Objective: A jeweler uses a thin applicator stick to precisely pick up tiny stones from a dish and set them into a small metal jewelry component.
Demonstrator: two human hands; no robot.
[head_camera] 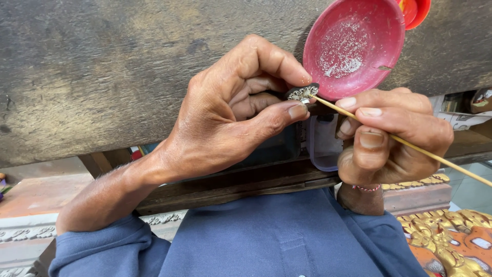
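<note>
Silver ornament [302, 93] pinched in left hand [230, 115], stick [405, 143] in right hand [392, 136]

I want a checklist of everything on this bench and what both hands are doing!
Surface: worn dark wooden bench top.
Job's things: small silvery ornament on a dark backing; thin wooden stick, tip touching the ornament.
Clutter: red dish dusted with pale grains.
Grippers: left hand pinches the ornament; right hand holds the stick.
Cables: nothing seen.
Surroundings: blue shirt; gold carved piece at lower right.
</note>
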